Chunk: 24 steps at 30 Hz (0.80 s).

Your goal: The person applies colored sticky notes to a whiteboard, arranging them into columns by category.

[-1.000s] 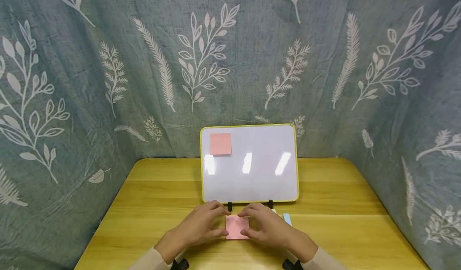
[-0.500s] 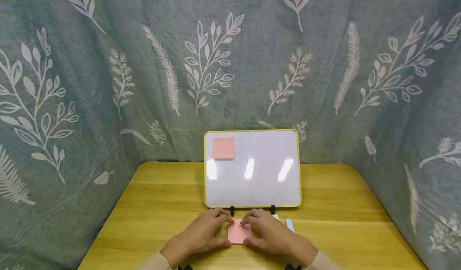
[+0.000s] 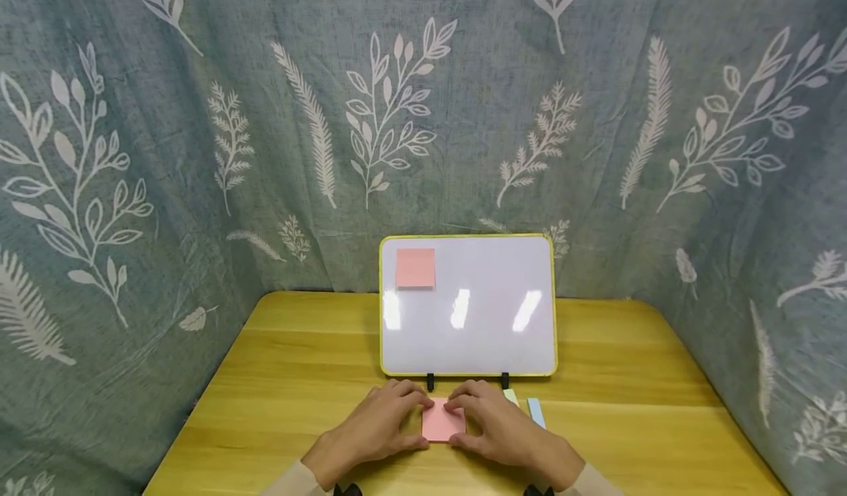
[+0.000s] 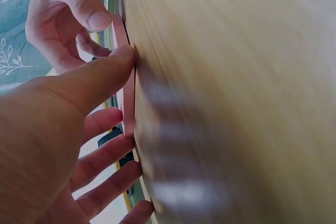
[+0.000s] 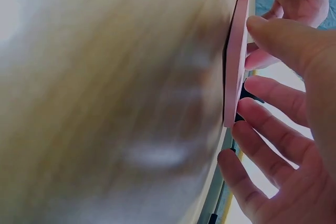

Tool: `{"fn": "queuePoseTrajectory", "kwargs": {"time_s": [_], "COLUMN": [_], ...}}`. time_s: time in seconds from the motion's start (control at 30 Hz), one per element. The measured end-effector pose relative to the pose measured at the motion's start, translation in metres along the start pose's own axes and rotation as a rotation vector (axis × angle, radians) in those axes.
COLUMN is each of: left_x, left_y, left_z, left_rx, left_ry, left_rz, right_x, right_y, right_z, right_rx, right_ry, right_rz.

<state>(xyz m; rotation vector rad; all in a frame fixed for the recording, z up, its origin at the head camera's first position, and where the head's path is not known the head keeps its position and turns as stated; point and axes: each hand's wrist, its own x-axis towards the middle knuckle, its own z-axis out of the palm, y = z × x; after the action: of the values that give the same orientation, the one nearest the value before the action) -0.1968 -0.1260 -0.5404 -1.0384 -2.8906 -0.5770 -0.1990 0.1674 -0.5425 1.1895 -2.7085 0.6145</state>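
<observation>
A pink sticky note pad [image 3: 442, 424] lies flat on the table in front of the whiteboard. From its left side my left hand [image 3: 380, 424] holds it, thumb at the near corner and index fingertip over the far part. My right hand [image 3: 499, 424] mirrors this on the right side. Seen edge-on in the left wrist view, the pad [image 4: 129, 98] has the left thumb [image 4: 113, 69] against its near edge, the other fingers spread beyond. In the right wrist view, the right thumb [image 5: 268, 30] touches the pad [image 5: 235, 61] near its top edge.
A yellow-framed whiteboard [image 3: 476, 261] stands behind on black feet [image 3: 430, 383], bearing a pink sticky note [image 3: 415, 268] at its upper left. Partly behind the right hand are a pale green strip [image 3: 510, 396] and a light blue strip [image 3: 536, 411]. A patterned curtain [image 3: 298, 151] surrounds the wooden table [image 3: 278, 378].
Both index fingers have come inward and down onto the pad, and the thumbs have settled at its near corners. The head view has shifted slightly; the pad stays in place.
</observation>
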Motion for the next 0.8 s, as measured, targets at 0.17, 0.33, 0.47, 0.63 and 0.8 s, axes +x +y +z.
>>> {"fn": "queuePoseTrajectory", "kwargs": {"time_s": [0.17,0.33,0.47,0.63,0.8], "left_x": [0.0016,0.001,0.0025,0.0043,0.0052], "left_y": [0.0005,0.0018,0.002,0.0033,0.0055], "left_z": [-0.0013,-0.0025,-0.0037,-0.0028,-0.0024], "left_rx": [0.005,-0.003,-0.021,-0.033,-0.041], "left_ry": [0.014,0.022,0.014,-0.002,0.005], "left_rz": [-0.01,-0.017,-0.023,-0.028,-0.037], "right_x": [0.0021,0.002,0.0022,0.0016,0.0031], "right_y": [0.0018,0.002,0.0027,0.0035,0.0049], "right_z": [0.0017,0.0046,0.0047,0.0023,-0.0007], "right_rx": [0.004,-0.013,-0.007,0.005,0.002], "right_ry": [0.027,0.045,0.036,0.006,-0.008], "right_rz": [-0.016,-0.027,-0.014,0.002,0.005]}}
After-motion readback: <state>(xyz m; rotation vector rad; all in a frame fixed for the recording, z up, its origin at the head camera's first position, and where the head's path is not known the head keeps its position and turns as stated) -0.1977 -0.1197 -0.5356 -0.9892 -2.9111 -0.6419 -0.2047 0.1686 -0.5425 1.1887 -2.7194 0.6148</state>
